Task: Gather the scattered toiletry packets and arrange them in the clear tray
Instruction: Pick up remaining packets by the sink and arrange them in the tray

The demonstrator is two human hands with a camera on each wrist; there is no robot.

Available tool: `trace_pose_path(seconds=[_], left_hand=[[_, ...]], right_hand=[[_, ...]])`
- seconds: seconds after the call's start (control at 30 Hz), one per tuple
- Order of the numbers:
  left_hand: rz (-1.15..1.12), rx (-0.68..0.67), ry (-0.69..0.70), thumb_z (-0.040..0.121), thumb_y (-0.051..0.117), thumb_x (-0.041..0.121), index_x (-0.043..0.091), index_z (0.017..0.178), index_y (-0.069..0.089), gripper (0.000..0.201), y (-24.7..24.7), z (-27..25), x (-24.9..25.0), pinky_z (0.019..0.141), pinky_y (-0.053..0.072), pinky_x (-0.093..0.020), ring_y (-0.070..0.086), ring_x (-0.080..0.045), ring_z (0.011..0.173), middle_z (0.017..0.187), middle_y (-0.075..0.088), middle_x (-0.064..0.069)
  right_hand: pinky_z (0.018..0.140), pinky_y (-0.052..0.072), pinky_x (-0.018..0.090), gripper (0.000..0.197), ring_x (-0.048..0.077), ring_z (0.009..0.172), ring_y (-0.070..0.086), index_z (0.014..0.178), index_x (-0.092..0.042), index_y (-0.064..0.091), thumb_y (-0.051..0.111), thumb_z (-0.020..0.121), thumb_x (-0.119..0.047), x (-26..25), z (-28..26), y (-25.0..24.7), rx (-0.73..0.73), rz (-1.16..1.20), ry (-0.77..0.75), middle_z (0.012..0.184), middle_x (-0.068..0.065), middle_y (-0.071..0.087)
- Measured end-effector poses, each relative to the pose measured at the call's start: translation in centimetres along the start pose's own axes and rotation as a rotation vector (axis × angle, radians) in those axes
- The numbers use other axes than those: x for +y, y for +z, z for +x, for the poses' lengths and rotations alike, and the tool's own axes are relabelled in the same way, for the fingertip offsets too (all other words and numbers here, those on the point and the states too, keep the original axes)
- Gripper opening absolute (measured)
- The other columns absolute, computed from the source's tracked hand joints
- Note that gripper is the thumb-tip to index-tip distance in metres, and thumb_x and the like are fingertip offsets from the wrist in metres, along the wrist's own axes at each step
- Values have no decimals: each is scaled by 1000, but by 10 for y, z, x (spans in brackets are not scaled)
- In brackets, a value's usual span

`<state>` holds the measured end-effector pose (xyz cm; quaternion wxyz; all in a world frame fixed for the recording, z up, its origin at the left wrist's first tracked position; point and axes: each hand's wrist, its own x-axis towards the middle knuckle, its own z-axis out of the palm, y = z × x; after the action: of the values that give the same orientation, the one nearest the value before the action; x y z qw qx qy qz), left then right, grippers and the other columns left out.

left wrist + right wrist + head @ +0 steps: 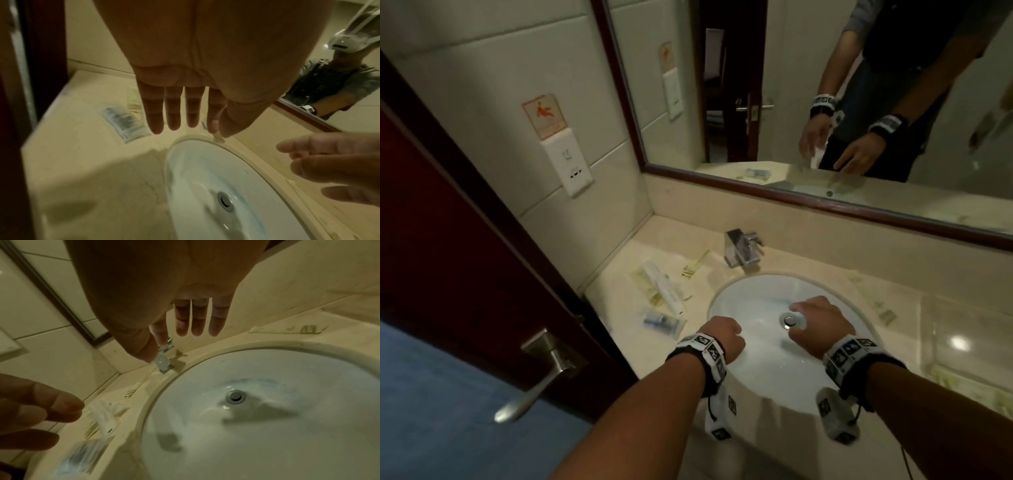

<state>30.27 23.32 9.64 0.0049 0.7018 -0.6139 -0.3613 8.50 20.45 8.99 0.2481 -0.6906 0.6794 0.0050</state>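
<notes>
A wall mirror [825,120] in a dark wooden frame hung above a beige marble countertop [619,342], and it reflected the person's arms and both hands. To the left stood a dark red door [431,205] with a metal lever handle [544,373]. An oval white washbasin [763,342] was set into the countertop, with a chrome faucet [743,248] behind it and a metal drain plug [788,321] at its centre. The clear tray [969,342] sat on the countertop to the right of the washbasin, and pale packets showed blurred in its near part. The left hand [724,337] hovered over the left rim of the washbasin; the left wrist view showed its fingers [173,110] straight, slightly spread and holding nothing. The right hand [820,329] hovered above the drain plug with its fingers [198,316] extended, relaxed and empty. Both wrists carried black bands with printed marker tiles. The scattered toiletry packets lay on the countertop left of the washbasin: a white toothbrush packet [664,286] resting across a yellowish packet [645,284], a blue-printed clear sachet [662,322] nearest the counter edge, and a slim cream packet [695,263] near the faucet. More pale packets [876,301] lay between the washbasin and the clear tray.
</notes>
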Motion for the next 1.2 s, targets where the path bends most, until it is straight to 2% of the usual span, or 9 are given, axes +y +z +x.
trace_pose_path(seconds=[0.13, 0.23, 0.37, 0.47, 0.77, 0.9, 1.03, 1.1, 1.2], left_hand=[[-13, 23, -65, 94, 52, 31, 20, 134, 58, 43, -20, -3, -39, 103, 46, -33, 53, -26, 125, 143, 51, -5], [0, 41, -97, 94, 51, 27, 17, 132, 60, 40, -30, -2, -66, 100, 47, -32, 55, -26, 122, 139, 55, -6], [-35, 56, -176, 95, 53, 29, 20, 131, 60, 38, -43, 9, -95, 104, 42, -29, 51, -24, 128, 144, 52, -5], [-46, 55, -254, 93, 56, 29, 15, 124, 66, 35, -48, 11, -114, 100, 47, -30, 57, -26, 120, 136, 59, -8], [34, 58, -422, 93, 50, 25, 24, 133, 56, 40, -71, 50, -145, 97, 50, -36, 57, -29, 119, 137, 51, -7], [61, 42, -451, 89, 51, 22, 23, 132, 52, 44, -67, 74, -146, 98, 48, -45, 48, -33, 121, 134, 43, -8], [21, 75, -440, 88, 53, 22, 30, 140, 44, 53, -56, 95, -151, 105, 42, -47, 35, -33, 132, 147, 30, -5], [0, 92, -438, 89, 54, 28, 32, 144, 39, 57, -51, 101, -153, 106, 41, -47, 29, -33, 136, 153, 22, -4], [0, 63, -449, 85, 59, 32, 39, 146, 31, 68, -46, 110, -156, 106, 40, -49, 21, -36, 140, 158, 10, -4]], right_hand=[[109, 39, 38, 57, 24, 128, 43, 139, -35, 50, 57, 83, -44, -43, 13, 18, -49, -27, -49, 144, 1, 38], [106, 41, 39, 59, 22, 127, 44, 138, -37, 50, 56, 80, -45, -74, 25, 31, -90, -44, -101, 143, -1, 39], [107, 42, 41, 61, 26, 129, 44, 140, -35, 48, 58, 82, -49, -113, 59, 35, -148, -116, -185, 144, 3, 38], [108, 42, 42, 59, 29, 132, 44, 139, -36, 48, 59, 83, -51, -139, 88, 42, -177, -155, -220, 145, 6, 37], [104, 46, 40, 63, 31, 130, 49, 145, -33, 43, 63, 87, -48, -196, 169, 64, -350, -234, -327, 146, 6, 38], [106, 44, 43, 72, 32, 135, 46, 152, -26, 36, 64, 89, -50, -217, 203, 72, -422, -261, -313, 152, 8, 35], [99, 49, 42, 80, 32, 125, 55, 146, -14, 42, 69, 83, -56, -235, 229, 86, -444, -261, -305, 144, 11, 49], [95, 51, 42, 81, 31, 119, 57, 139, -15, 44, 69, 78, -62, -241, 235, 97, -436, -257, -297, 138, 11, 53], [93, 48, 43, 86, 31, 122, 54, 136, -18, 42, 66, 72, -69, -245, 236, 116, -393, -263, -279, 137, 10, 47]])
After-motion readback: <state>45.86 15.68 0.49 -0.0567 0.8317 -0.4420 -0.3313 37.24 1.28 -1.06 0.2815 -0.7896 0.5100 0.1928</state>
